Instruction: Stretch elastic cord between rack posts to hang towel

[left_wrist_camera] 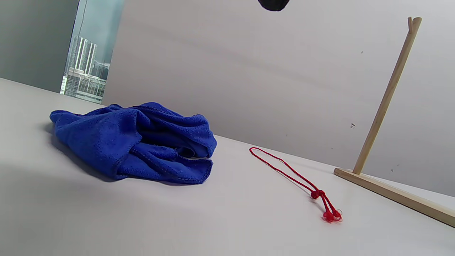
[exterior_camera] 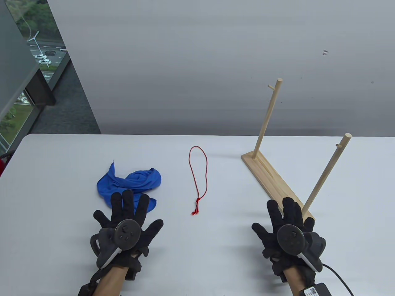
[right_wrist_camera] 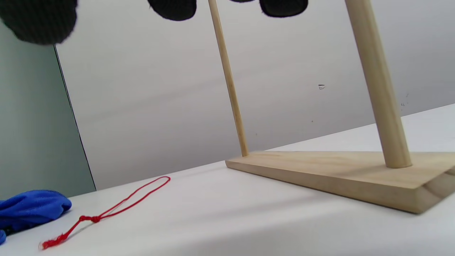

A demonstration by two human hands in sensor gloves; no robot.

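A red elastic cord loop lies flat on the white table, knotted at its near end; it also shows in the left wrist view and the right wrist view. A crumpled blue towel lies left of it, also in the left wrist view. A wooden rack with two upright posts, far and near, stands at the right. My left hand hovers open, fingers spread, over the towel's near edge. My right hand is open and empty at the rack's near end.
A grey wall runs behind the table's far edge. A window and dark ledge are at the far left. A cable trails from my right wrist.
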